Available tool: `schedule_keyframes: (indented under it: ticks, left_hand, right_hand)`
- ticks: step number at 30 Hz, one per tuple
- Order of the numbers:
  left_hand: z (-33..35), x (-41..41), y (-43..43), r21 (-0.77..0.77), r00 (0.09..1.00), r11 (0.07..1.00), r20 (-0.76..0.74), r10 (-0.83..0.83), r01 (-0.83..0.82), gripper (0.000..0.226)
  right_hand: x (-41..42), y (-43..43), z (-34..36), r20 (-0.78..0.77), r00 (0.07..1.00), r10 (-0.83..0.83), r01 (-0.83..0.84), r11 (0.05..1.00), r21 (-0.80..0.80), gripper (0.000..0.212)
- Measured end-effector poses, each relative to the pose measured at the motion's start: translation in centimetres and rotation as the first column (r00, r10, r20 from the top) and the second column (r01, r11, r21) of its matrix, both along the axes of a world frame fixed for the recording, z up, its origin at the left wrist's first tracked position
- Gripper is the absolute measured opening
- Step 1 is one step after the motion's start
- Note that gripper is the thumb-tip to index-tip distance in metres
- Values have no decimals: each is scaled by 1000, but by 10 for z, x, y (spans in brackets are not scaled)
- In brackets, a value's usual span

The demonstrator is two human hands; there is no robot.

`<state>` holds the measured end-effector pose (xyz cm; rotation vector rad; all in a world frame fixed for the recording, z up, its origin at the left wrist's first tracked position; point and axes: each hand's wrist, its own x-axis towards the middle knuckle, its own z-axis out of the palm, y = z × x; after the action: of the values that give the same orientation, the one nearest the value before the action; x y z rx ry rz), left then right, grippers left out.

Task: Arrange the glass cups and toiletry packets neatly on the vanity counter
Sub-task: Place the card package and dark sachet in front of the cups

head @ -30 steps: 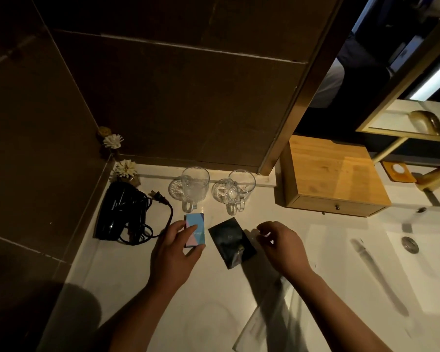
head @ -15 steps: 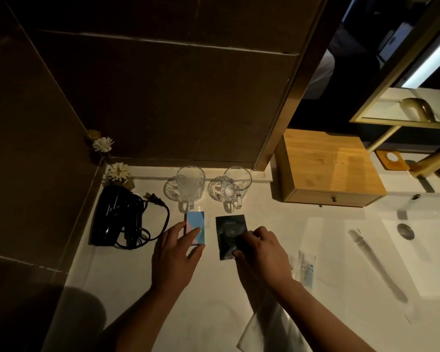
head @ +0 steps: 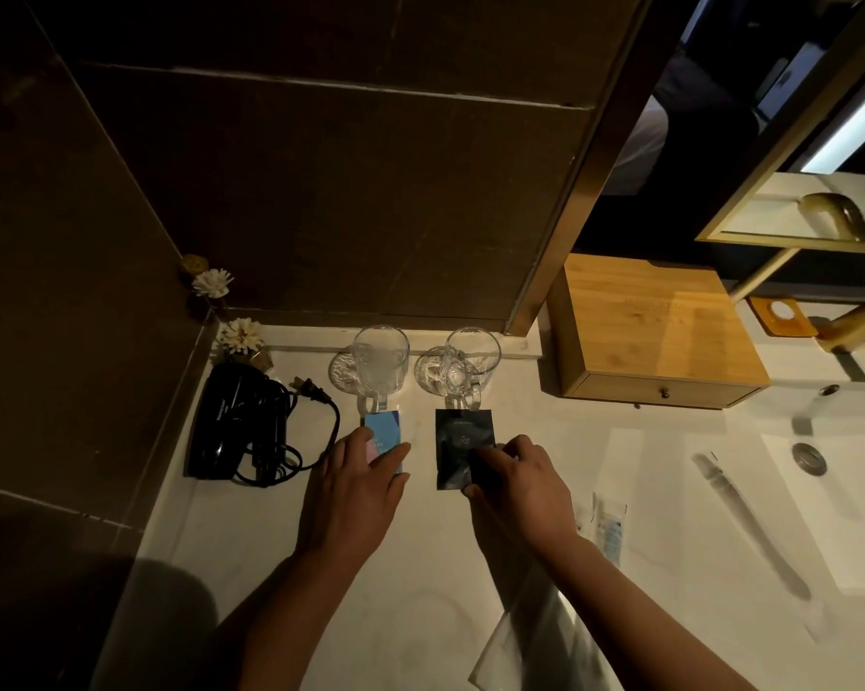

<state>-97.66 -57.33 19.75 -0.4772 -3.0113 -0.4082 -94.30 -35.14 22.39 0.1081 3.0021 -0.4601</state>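
Two glass cups stand on glass coasters at the back of the white vanity counter (head: 420,566): the left cup (head: 380,364) and the right cup (head: 470,361), handles toward me. A blue packet (head: 386,431) lies in front of the left cup, with the fingers of my left hand (head: 355,491) resting on its near end. A black packet (head: 463,443) lies straight in front of the right cup, and my right hand (head: 515,486) pinches its near right corner. A clear packet (head: 607,528) lies to the right of my right wrist.
A black hair dryer (head: 236,426) with coiled cord lies at the left by the wall. White flower ornaments (head: 241,336) sit in the back corner. A wooden drawer box (head: 655,331) stands right of the cups, the sink (head: 829,491) beyond it. A white cloth (head: 535,645) hangs near my right forearm.
The black packet lay tilted a second ago; my right hand took its corner and turned it straight below the right cup. My left hand stayed on the blue packet.
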Motion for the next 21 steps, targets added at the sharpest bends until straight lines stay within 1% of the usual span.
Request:
schedule_keyframes:
  ticks: [2,6,11,21]
  left_hand:
    - [1,-1,-3,-9,1000,1000,-13,2,-2,44]
    - [2,1,-5,-1,1000,1000,-5,6,-6,55]
    - [-1,-7,-4,43,1000,999,30,0,-2,47]
    - [-3,-7,-8,54,999,998,52,17,-20,47]
  right_hand:
    - [-2,0,0,-2,1000,-6,6,1000,-15,55]
    - [-3,3,-1,6,1000,-23,23,999,-45,58]
    - [-9,4,-2,-7,1000,-14,14,999,-33,50]
    - [-13,1,-1,-2,1000,-11,11,1000,-29,51]
